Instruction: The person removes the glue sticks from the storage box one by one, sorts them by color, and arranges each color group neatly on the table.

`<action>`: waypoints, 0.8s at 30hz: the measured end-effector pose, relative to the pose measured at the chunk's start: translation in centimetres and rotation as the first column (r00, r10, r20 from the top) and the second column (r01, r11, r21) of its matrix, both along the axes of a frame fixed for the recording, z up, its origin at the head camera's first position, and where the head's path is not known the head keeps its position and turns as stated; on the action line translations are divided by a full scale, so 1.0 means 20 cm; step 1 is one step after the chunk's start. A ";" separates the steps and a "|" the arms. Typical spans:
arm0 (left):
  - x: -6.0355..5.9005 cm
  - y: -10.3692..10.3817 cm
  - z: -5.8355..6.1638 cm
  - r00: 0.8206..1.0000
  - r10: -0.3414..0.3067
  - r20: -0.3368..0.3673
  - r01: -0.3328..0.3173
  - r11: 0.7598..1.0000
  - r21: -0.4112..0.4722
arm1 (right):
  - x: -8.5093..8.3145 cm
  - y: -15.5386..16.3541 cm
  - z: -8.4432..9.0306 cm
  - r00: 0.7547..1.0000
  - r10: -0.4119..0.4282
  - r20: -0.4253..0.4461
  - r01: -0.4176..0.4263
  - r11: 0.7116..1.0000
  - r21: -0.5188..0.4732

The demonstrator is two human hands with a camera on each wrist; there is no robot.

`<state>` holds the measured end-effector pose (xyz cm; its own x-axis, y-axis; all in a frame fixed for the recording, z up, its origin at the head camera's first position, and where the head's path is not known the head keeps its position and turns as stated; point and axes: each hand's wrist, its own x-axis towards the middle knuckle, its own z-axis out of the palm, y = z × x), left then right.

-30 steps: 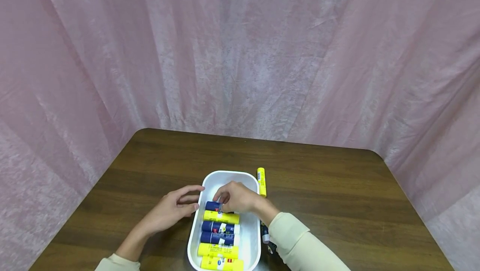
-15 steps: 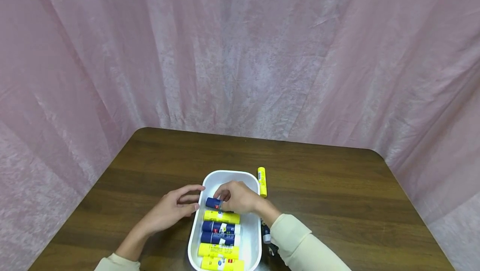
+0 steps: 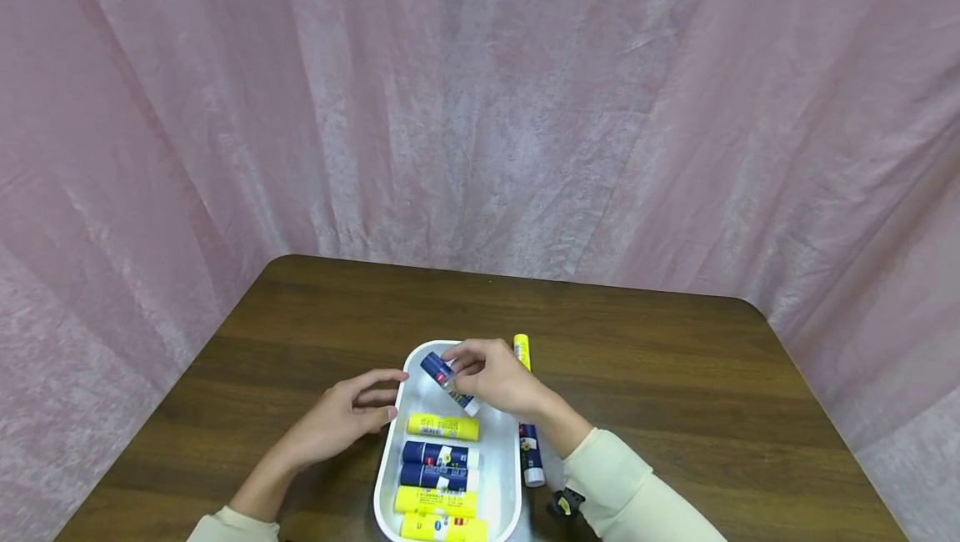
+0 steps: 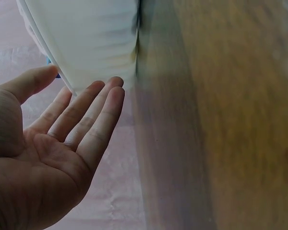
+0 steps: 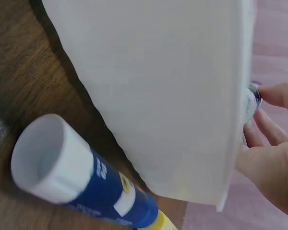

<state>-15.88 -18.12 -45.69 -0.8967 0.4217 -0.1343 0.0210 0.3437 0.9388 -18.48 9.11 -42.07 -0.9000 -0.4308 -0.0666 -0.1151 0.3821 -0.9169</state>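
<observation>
My right hand (image 3: 498, 375) pinches a dark blue glue stick (image 3: 437, 368) with a white end, tilted over the far part of a white tray (image 3: 497, 459). In the right wrist view the tray's wall hides most of that stick, and only its end shows by the fingertips. My left hand (image 3: 345, 413) rests against the tray's left rim with its fingers extended; the left wrist view shows the palm (image 4: 53, 167) and straight fingers at the tray's side. Inside the tray a yellow glue stick (image 3: 442, 427) lies apart from a row of blue and yellow ones (image 3: 438, 477).
To the right of the tray, a blue glue stick (image 3: 531, 454) and a yellow glue stick (image 3: 522, 350) lie on the brown wooden table (image 3: 675, 392). A pink curtain (image 3: 480, 108) hangs behind the table. A small black device (image 3: 566, 502) is at the right cuff.
My right hand has lifted the blue glue stick from beside the yellow one and moved it up and away, turning it diagonal. My left hand has stayed in place.
</observation>
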 end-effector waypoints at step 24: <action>0.00 0.00 0.00 1.000 0.006 -0.002 -0.006 1.000 -0.003 | 0.17 0.29 0.08 0.925 -0.309 0.220 0.363 0.890 -0.275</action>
<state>-15.87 -18.11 -45.76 -0.8997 0.4155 -0.1340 0.0205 0.3468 0.9377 -15.18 14.90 -40.39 -0.9817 -0.1273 -0.1418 0.1339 0.0691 -0.9886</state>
